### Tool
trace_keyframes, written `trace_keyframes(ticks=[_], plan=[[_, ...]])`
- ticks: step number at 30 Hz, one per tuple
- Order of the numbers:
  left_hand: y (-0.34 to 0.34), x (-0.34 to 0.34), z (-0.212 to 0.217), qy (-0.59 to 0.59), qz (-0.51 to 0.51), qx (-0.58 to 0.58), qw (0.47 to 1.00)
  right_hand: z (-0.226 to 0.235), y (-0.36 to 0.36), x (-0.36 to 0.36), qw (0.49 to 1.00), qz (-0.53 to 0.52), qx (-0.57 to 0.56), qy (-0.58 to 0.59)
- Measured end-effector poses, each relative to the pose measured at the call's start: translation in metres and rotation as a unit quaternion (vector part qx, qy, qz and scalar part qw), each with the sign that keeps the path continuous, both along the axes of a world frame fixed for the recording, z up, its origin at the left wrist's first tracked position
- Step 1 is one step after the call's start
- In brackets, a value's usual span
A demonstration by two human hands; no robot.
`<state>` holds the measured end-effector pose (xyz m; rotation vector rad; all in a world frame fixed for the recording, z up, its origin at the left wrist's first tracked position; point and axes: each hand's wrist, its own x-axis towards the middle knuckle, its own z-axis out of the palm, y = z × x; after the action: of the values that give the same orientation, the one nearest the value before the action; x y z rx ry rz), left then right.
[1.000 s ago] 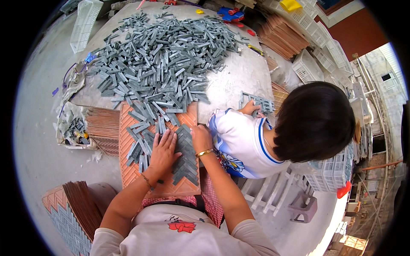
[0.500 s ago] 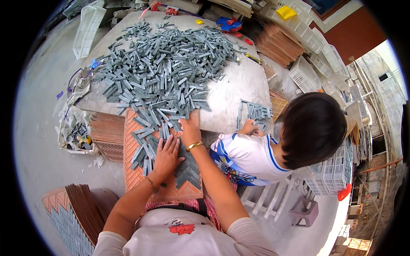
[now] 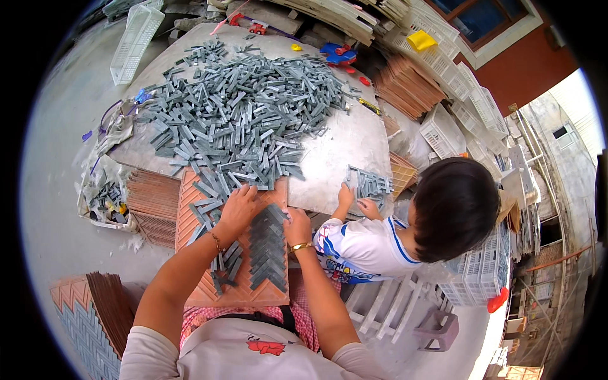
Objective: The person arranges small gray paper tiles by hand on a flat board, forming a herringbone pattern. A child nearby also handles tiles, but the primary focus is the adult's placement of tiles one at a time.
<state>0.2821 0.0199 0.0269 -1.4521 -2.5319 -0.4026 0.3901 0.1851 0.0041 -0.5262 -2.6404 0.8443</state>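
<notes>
The left hand (image 3: 237,209) lies flat, fingers spread, on loose grey strips (image 3: 209,190) at the upper left of the orange tray (image 3: 244,292), holding nothing. The right hand (image 3: 296,227) rests at the tray's upper right edge, fingers curled onto the top of the laid zigzag rows (image 3: 267,248); whether it pinches a strip cannot be told.

Risks, as judged:
- The large heap of strips (image 3: 244,117) on the table (image 3: 345,149) spills onto the tray's top edge; a sweep of the left hand could push loose pieces into the laid rows and knock them out of line.
- The tray overhangs the table onto the lap; a knee shift could tilt it.
- A child (image 3: 405,234) sits just beside the right arm, handling a small bunch of strips (image 3: 368,183); a nudge could jar the elbow.
</notes>
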Motion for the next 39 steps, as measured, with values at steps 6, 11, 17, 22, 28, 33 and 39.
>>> trace_keyframes(ticks=[6,11,17,22,28,33,39], plan=[[0.003,-0.024,0.0,-0.011,-0.032,-0.005,0.999,-0.01,-0.003,-0.016,1.0,-0.021,0.005,0.011],[0.0,-0.027,0.008,-0.084,-0.021,0.144,0.986,-0.018,0.006,-0.031,0.998,-0.001,0.001,-0.055],[-0.008,-0.004,0.01,-0.283,0.099,0.268,0.916,0.025,-0.016,-0.038,0.992,0.029,-0.111,0.057],[-0.007,0.016,0.014,-0.218,0.06,0.265,0.937,0.013,-0.031,-0.05,0.927,0.106,-0.329,0.148],[-0.035,0.032,0.012,-0.259,0.122,0.3,0.91,-0.008,-0.014,-0.052,0.941,0.012,-0.331,0.069],[-0.091,0.062,0.002,-0.316,0.142,0.305,0.887,0.007,-0.02,-0.052,0.984,0.028,-0.12,0.13],[-0.143,0.085,0.005,-0.378,0.211,0.315,0.844,0.026,-0.046,-0.042,0.963,0.214,0.076,0.144]])
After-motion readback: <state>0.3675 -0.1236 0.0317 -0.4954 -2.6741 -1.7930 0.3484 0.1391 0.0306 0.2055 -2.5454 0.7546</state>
